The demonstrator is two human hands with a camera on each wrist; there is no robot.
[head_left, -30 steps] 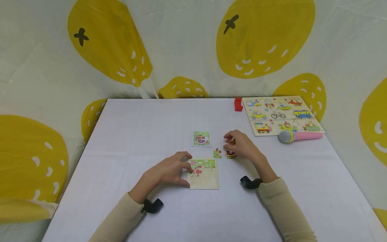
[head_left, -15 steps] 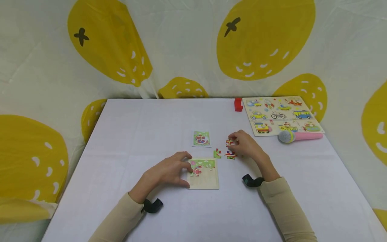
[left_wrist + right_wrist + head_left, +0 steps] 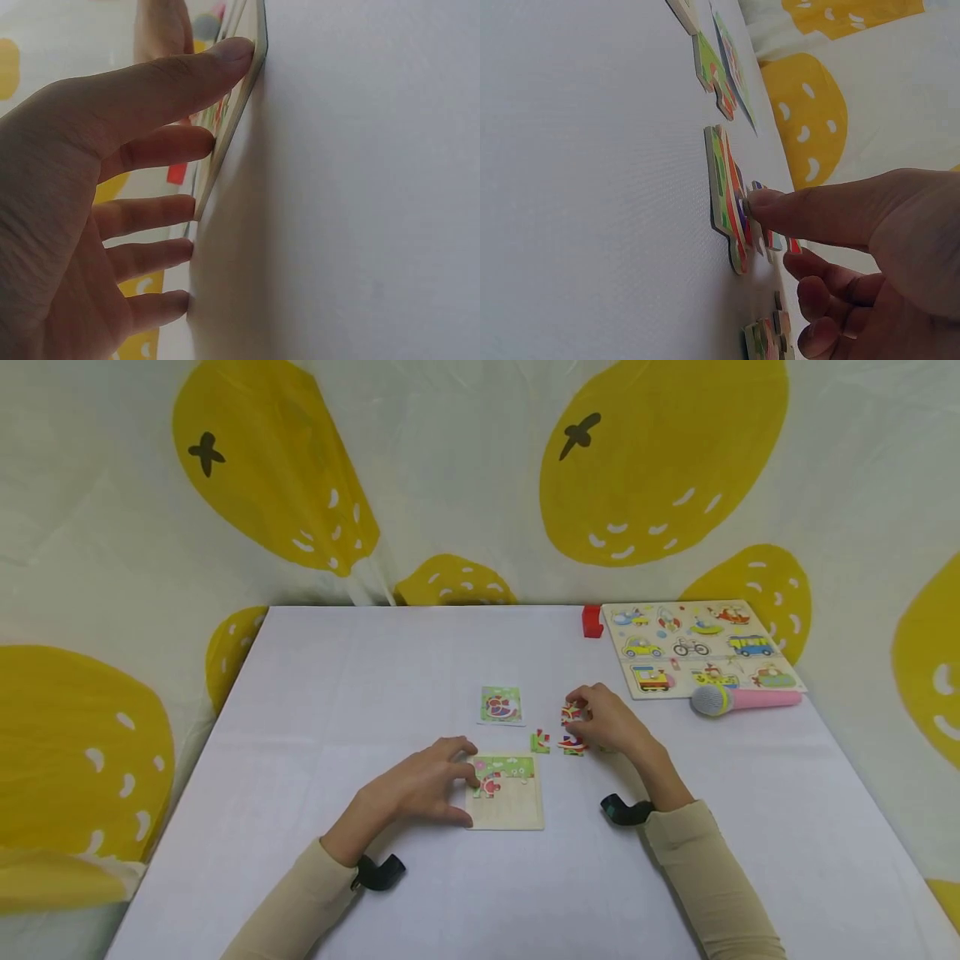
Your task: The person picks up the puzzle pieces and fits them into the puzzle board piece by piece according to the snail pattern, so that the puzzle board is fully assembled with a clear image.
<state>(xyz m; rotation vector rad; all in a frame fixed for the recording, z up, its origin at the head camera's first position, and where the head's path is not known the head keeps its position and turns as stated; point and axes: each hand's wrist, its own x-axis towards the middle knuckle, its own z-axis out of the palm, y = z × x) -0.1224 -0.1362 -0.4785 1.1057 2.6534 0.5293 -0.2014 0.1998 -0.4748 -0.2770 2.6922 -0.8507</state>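
A square wooden puzzle board (image 3: 517,810) lies before me, with several fitted pieces (image 3: 510,767) across its top and upper left. My left hand (image 3: 427,782) rests at its left edge, fingers spread; the left wrist view has the thumb (image 3: 236,49) on the rim. To the right, my right hand (image 3: 611,721) pinches a red-and-white puzzle piece (image 3: 569,715) between thumb and index finger, low over the table. Just nearer lies another puzzle piece (image 3: 572,745), red, white and blue. A green-and-red piece (image 3: 540,742) lies left of it. More pieces (image 3: 759,341) are partly hidden beneath the hand.
A small picture card (image 3: 501,705) with a similar design lies behind the board. At the back right are a vehicle peg puzzle (image 3: 697,647), a pink toy microphone (image 3: 746,698) and a red block (image 3: 592,621). A patterned curtain hangs behind the table.
My right hand has shifted slightly right since one second ago, uncovering more of the red-and-white puzzle piece, then stays nearly still. My left hand keeps its place at the board.
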